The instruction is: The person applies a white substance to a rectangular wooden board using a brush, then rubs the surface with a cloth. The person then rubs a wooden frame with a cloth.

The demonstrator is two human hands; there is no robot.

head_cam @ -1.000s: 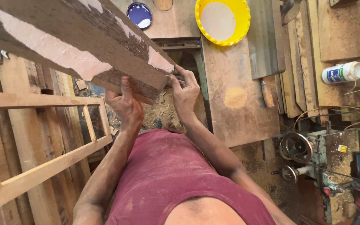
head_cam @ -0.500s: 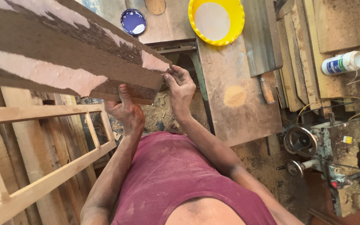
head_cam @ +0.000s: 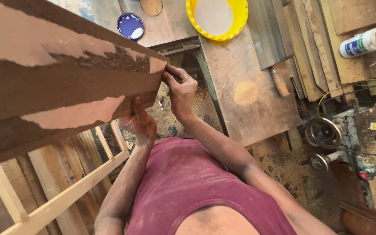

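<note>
Board (head_cam: 66, 87): long, dark brown with pale patches, held up at the left of the view, its end over the gap beside the bench.
Your left hand (head_cam: 139, 122): under the board's lower edge near its end, thumb up against the face, fingers curled beneath.
Your right hand (head_cam: 180, 89): at the board's end corner, fingertips pressed together and pinching the edge.
Bench (head_cam: 249, 109): worn wooden top, a pale sawdust spot near its middle; yellow bowl (head_cam: 217, 17) at its far edge, blue lid (head_cam: 130, 26) at the far left, a wood-handled tool (head_cam: 279, 80) at the right edge.
Planks (head_cam: 323, 48): stacked right of the bench, a white bottle (head_cam: 364, 42) lying on them.
Machine (head_cam: 340, 139): grey, with handwheels, at the right on a dusty floor.
Frame (head_cam: 62, 191): pale wooden slats, lower left, below the board
</note>
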